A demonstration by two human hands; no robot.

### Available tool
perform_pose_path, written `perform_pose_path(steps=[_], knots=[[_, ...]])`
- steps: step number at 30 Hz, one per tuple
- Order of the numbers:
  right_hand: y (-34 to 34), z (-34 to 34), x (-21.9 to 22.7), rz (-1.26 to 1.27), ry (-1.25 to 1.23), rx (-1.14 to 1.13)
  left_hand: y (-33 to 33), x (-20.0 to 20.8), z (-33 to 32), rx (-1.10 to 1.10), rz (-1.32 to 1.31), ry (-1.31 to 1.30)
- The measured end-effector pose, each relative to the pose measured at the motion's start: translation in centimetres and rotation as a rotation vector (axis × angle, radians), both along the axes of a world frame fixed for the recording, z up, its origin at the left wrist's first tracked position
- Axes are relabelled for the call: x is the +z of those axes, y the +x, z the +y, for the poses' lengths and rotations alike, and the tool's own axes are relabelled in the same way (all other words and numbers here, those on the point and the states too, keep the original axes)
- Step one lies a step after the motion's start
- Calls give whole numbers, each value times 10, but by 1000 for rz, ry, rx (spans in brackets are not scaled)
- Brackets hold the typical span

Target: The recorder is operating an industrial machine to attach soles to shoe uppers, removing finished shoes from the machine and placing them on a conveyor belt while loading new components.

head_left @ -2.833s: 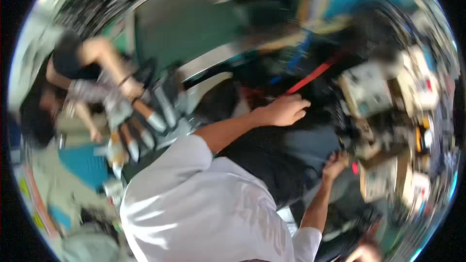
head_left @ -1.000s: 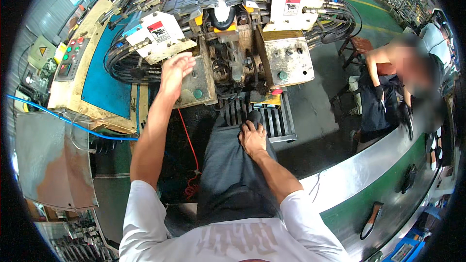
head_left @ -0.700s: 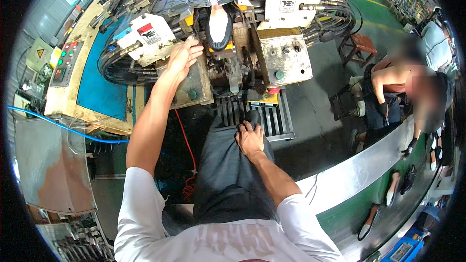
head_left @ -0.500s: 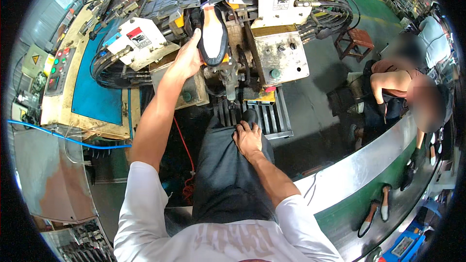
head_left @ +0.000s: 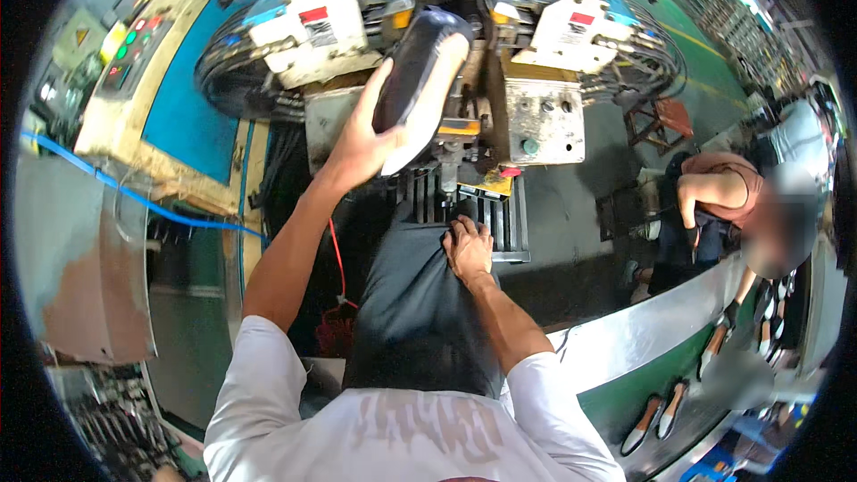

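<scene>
My left hand (head_left: 359,150) is closed around a black shoe upper (head_left: 412,71) with a pale underside, thumb on one side and fingers along the other. The piece is tilted, its far end leaning right, in front of the machine's central opening. Behind and around it stands a shoe-making machine (head_left: 546,120) with metal clamp plates and white side housings. My right hand (head_left: 469,248) lies on my knee over dark trousers (head_left: 411,312), its fingers stretched out and holding nothing.
Left of the machine is a control panel (head_left: 136,58) with coloured buttons. A blue hose (head_left: 143,203) runs along the left. On the right, a conveyor (head_left: 616,348) carries several shoes (head_left: 641,428); a person (head_left: 719,187) bends over it. A wooden stool (head_left: 659,125) stands behind.
My left hand has drawn the shoe upper away from the machine's opening and turned it, so its dark side shows more. My right hand stays on the knee. The view has shifted slightly.
</scene>
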State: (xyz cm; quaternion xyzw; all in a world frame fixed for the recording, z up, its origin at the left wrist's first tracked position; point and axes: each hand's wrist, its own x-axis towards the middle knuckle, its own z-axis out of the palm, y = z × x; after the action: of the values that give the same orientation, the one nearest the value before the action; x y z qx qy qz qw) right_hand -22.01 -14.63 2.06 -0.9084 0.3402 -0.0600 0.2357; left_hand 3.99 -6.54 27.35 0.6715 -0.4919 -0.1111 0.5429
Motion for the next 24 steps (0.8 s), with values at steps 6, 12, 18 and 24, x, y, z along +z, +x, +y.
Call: perform_pose_path(steps=[6, 12, 18, 24], knots=[[-2, -6, -21, -38, -153, 106, -80, 17, 162, 211, -147, 188], [51, 95, 67, -407, 816, 155, -132, -36, 279, 520, 255, 165], [102, 234, 179, -496, 1127, 415, -177, -77, 309, 705, 427, 62], [97, 260, 160, -321, 1345, 790, -220, -85, 381, 903, 348, 113]])
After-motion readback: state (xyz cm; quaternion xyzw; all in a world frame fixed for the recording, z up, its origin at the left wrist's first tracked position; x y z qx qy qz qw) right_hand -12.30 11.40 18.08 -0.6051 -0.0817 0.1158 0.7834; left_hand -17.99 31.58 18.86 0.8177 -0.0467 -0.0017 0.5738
